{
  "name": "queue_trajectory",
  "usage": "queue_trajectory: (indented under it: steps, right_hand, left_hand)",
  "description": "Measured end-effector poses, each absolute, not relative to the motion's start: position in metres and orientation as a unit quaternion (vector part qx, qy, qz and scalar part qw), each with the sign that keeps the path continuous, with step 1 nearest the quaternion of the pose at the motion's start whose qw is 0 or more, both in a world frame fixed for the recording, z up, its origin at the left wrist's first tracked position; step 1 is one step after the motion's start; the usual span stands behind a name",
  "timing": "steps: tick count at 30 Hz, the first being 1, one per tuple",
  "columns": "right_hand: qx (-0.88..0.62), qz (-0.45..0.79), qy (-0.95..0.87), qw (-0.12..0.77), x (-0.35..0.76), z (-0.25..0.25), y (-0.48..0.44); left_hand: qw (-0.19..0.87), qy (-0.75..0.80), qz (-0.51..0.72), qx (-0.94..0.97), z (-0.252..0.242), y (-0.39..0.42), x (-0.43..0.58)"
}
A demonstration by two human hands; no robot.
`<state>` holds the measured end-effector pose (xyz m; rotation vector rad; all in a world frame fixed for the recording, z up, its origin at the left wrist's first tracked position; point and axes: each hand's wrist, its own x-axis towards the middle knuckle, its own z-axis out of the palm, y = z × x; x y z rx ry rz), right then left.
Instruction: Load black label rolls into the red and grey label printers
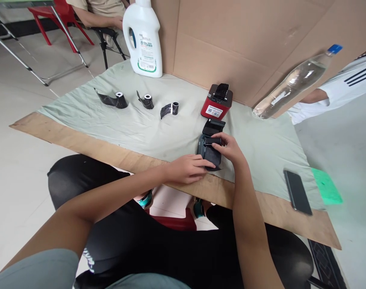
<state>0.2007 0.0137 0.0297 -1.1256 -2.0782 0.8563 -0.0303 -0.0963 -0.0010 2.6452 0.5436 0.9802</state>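
A small dark label printer (211, 141) with its lid raised lies on the pale green cloth (141, 128) near the table's front edge. My left hand (187, 168) rests flat against its near left side, fingers stretched toward it. Over the printer's open top my right hand (228, 147) curls its fingers and pinches a black roll or strip inside. A red label printer (216, 102) stands just behind. Further left on the cloth lie three small rolls trailing black tape (118, 99) (147, 100) (171, 108).
A white detergent bottle (143, 38) stands at the back against a cardboard wall (246, 36). A clear water bottle (294, 82) leans at the right, by another person's striped sleeve (348, 86). A black phone (297, 192) lies front right. Another seated person and red chairs are behind.
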Motion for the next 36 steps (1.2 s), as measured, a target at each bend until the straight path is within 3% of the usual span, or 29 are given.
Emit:
queue_trajectory:
  steps: [5, 12, 21, 32, 36]
  right_hand:
    - [-0.423, 0.345, -0.784, 0.294, 0.206, 0.031, 0.015]
    - [-0.436, 0.257, -0.783, 0.363, 0.199, 0.023, 0.018]
    - [-0.439, 0.254, -0.770, 0.387, 0.199, 0.021, 0.015]
    - [-0.422, 0.285, -0.785, 0.354, 0.199, 0.018, 0.021]
    - [-0.448, 0.214, -0.764, 0.412, 0.195, 0.012, 0.022]
  left_hand:
    - [0.140, 0.201, 0.344, 0.906, -0.004, -0.095, -0.031]
    - [0.138, 0.217, 0.358, 0.898, -0.005, -0.095, -0.031]
    - [0.088, 0.241, 0.390, 0.884, -0.008, -0.097, -0.031]
    - [0.066, 0.235, 0.391, 0.887, -0.009, -0.096, -0.030]
    - [0.050, 0.231, 0.393, 0.889, -0.009, -0.096, -0.030]
